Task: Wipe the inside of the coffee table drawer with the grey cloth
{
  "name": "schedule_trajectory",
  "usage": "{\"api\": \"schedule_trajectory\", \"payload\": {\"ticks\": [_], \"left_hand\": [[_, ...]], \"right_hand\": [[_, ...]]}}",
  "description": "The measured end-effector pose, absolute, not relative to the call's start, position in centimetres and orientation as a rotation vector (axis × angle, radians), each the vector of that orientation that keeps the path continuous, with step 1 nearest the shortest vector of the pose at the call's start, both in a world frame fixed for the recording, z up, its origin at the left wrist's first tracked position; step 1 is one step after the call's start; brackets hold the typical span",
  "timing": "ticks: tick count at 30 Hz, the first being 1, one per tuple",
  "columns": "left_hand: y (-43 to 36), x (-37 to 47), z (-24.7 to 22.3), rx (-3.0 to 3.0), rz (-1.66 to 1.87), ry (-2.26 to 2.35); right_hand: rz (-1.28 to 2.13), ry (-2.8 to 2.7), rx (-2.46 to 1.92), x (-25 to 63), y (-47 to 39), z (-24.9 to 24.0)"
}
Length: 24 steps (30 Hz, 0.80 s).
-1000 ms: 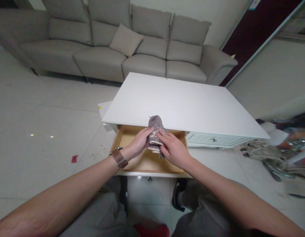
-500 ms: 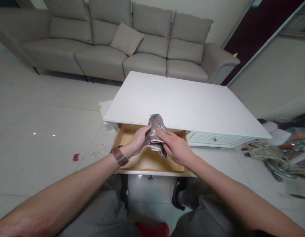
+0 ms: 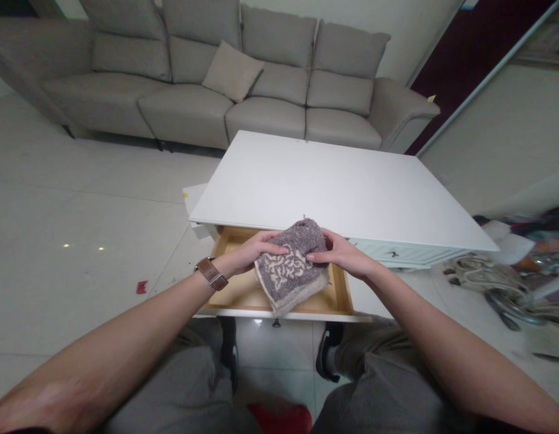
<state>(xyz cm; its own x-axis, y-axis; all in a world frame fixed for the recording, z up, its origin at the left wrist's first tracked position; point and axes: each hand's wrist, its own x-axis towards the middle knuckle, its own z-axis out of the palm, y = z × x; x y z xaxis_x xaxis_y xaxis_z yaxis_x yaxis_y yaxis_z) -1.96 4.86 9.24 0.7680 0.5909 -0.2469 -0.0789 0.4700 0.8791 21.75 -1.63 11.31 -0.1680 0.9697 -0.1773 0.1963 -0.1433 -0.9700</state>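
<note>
Between my hands is a folded grey-purple towel (image 3: 293, 262) with a cream pattern, held above an open wooden drawer (image 3: 238, 298). My left hand (image 3: 256, 250) grips its left side, thumb on top and the other fingers underneath. On the right side, my right hand (image 3: 345, 254) has its thumb on the towel's face, with the fingers behind its edge. The towel's lower corner hangs over the drawer's front panel, where a small dark knob (image 3: 276, 323) shows below.
The drawer belongs to a white coffee table (image 3: 333, 181); a second drawer (image 3: 397, 253) there is shut. A grey sofa (image 3: 270, 114) with a beige cushion (image 3: 233, 71) stands behind. Clutter (image 3: 496, 277) lies on the floor at right, a red scrap (image 3: 142, 287) at left.
The towel has gone from a narrow, bunched shape to a wider, flatter one with its pattern facing up. My right hand has moved from on top of it to its right edge.
</note>
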Motion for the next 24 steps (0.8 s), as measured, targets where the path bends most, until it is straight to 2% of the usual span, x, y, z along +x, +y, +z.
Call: {"api": "schedule_trajectory", "payload": {"ticks": [3,9,12,18,22,24], "left_hand": [[4.9,-2.1,9.6,0.885,0.495,0.585],[5.4,-1.9,8.5,0.635,0.671,0.475],[5.2,-1.6,8.1,0.659,0.629,0.438],[4.8,-1.2,8.5,0.899,0.569,0.610],[4.9,-1.2,8.2,1.256,0.806,0.965],[4.7,-1.2,8.2,1.584,0.932,0.993]], "right_hand": [[1.710,-1.183,-1.289,21.9,-1.6,10.6],[1.591,-0.785,-1.172,20.7,-1.5,10.5],[1.540,-0.689,-1.164,20.2,-1.4,10.7],[1.488,-0.671,-1.205,20.0,-1.5,10.7],[1.367,-0.693,-1.237,20.2,-1.2,10.3],[1.322,-0.695,-1.242,20.3,-1.0,10.1]]}}
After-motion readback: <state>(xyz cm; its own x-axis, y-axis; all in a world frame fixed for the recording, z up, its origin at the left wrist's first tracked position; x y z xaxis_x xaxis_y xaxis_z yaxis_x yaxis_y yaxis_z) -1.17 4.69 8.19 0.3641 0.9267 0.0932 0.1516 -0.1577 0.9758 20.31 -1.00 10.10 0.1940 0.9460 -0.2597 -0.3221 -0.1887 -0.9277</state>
